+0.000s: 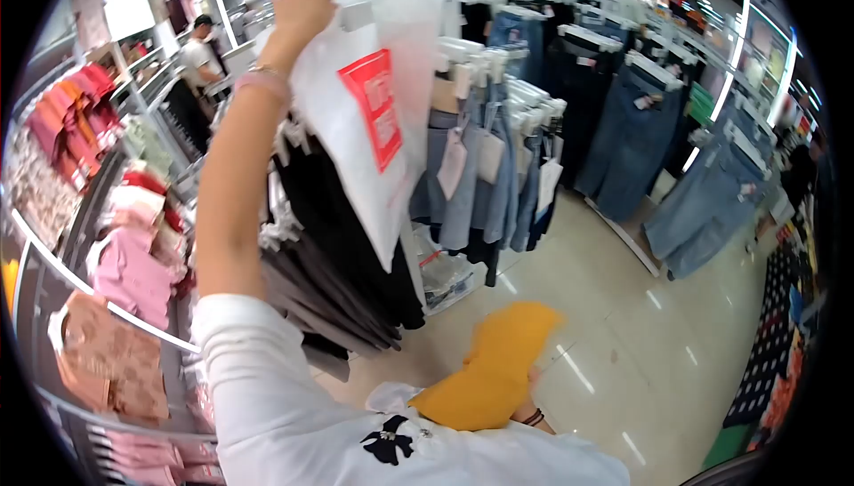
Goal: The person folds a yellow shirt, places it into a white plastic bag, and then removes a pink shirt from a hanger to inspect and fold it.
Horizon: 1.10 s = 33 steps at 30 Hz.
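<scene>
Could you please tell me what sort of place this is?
Most likely a clothing shop: jeans hang on display, tags dangle from light-blue garments, and pink clothes line the left side.

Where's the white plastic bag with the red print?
In the head view, the white bag is upper left of centre, held by the raised left hand, in front of black garments.

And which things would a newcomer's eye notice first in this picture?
Probably the yellow cloth, bright at the lower centre, by the partly hidden right hand. Then the white plastic bag with its red print, at the left hand, upper centre. Jeans hang on the right.
</scene>
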Tool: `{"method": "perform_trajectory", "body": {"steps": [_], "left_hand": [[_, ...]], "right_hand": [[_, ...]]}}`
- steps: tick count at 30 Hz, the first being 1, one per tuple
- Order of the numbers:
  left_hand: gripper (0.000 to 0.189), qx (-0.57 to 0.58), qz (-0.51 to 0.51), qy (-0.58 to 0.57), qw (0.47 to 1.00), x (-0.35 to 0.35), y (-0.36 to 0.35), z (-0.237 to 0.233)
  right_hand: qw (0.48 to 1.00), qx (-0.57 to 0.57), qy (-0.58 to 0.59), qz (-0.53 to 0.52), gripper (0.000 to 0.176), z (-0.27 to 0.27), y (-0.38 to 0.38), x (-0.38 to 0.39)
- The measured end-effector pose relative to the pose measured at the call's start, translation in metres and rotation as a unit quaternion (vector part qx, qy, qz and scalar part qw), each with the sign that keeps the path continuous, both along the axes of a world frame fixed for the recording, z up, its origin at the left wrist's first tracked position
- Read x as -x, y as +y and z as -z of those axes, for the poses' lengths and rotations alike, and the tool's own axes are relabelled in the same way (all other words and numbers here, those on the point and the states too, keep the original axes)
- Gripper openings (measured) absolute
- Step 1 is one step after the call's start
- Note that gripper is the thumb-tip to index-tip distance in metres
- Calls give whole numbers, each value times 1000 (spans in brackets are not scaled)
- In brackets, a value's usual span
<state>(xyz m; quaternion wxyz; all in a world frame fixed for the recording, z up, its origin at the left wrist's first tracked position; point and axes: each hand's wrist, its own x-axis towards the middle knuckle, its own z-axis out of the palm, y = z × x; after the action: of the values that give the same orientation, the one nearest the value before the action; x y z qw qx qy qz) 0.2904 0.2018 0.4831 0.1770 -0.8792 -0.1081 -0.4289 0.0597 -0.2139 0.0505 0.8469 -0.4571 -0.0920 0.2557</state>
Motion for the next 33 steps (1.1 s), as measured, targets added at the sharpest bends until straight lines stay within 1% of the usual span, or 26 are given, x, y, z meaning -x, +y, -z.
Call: {"method": "perform_trajectory", "body": {"steps": [1, 2, 3, 4, 5, 7, 8, 9, 10, 11, 12, 13, 15, 16, 17, 18, 19, 20, 21, 22, 23, 25, 27, 28, 29, 33], "left_hand": [[19, -22, 32, 0, 999, -9, 14, -2], [16, -89, 55, -18, 994, -3, 12, -3], [19, -114, 60, -14, 992, -15, 25, -8], [24, -100, 11, -5, 995, -2, 5, -12], [28, -123, 116, -81, 982, -17, 31, -9], [30, -248, 153, -162, 943, -26, 38, -18], [25, -185, 209, -178, 944, -17, 17, -19], [20, -145, 239, -145, 949, -9, 0, -19], [17, -164, 251, -147, 942, -2, -12, -14], [13, -183, 258, -148, 937, 6, -22, -4], [11, -174, 297, -164, 924, 15, -35, 12], [10, -166, 334, -178, 911, 29, -51, 29], [9, -182, 401, -138, 887, 68, -92, 60], [11, -220, 416, -83, 879, 96, -116, 71], [11, -221, 485, -96, 841, 111, -140, 86], [10, -222, 474, -28, 852, 136, -160, 99], [12, -208, 496, 43, 842, 157, -176, 110], [15, -192, 525, 81, 825, 169, -188, 123], [18, -201, 524, 157, 812, 178, -190, 139], [18, -207, 537, 180, 798, 183, -195, 152], [13, -187, 553, 199, 787, 188, -197, 167], [13, -189, 590, 215, 755, 191, -205, 183], [12, -203, 633, 239, 707, 193, -208, 198], [12, -212, 655, 197, 698, 194, -213, 210], [13, -195, 670, 214, 683, 197, -215, 217], [10, -162, 676, 290, 657, 206, -213, 228]], "right_hand": [[998, 42, -38, 15, 40, -2, 0, 3], [994, 78, -66, 28, 40, -3, -2, 8], [992, 94, -73, 36, 40, -4, -3, 14], [993, 89, -66, 43, 40, -4, -2, 16], [999, 31, -16, 30, 41, -6, -1, 17], [992, -83, 91, 12, 42, -10, -1, 22], [949, -269, 160, -24, 43, 16, 6, 17], [907, -381, 172, -52, 43, 23, 8, 12], [851, -482, 187, -90, 44, 29, 10, 8], [832, -516, 169, -112, 44, 26, 11, 7], [812, -546, 152, -139, 45, 23, 11, 5], [806, -558, 132, -147, 44, 19, 12, 2], [794, -578, 96, -164, 43, 11, 11, -3], [796, -576, 90, -164, 43, 9, 10, -3], [805, -565, 88, -158, 43, 7, 10, -4], [814, -554, 89, -151, 43, 6, 10, -4], [828, -536, 94, -138, 43, 6, 9, -5], [839, -519, 100, -126, 43, 5, 7, -2], [852, -500, 105, -113, 43, 6, 7, -1], [864, -481, 110, -97, 43, 8, 6, 2], [876, -461, 114, -81, 43, 9, 6, 4], [898, -419, 121, -54, 43, 12, 5, 11], [914, -383, 128, -34, 42, 16, 4, 16], [919, -370, 130, -27, 42, 17, 3, 18], [924, -358, 131, -22, 42, 18, 3, 20], [935, -324, 143, -9, 42, 25, 2, 22]]}}
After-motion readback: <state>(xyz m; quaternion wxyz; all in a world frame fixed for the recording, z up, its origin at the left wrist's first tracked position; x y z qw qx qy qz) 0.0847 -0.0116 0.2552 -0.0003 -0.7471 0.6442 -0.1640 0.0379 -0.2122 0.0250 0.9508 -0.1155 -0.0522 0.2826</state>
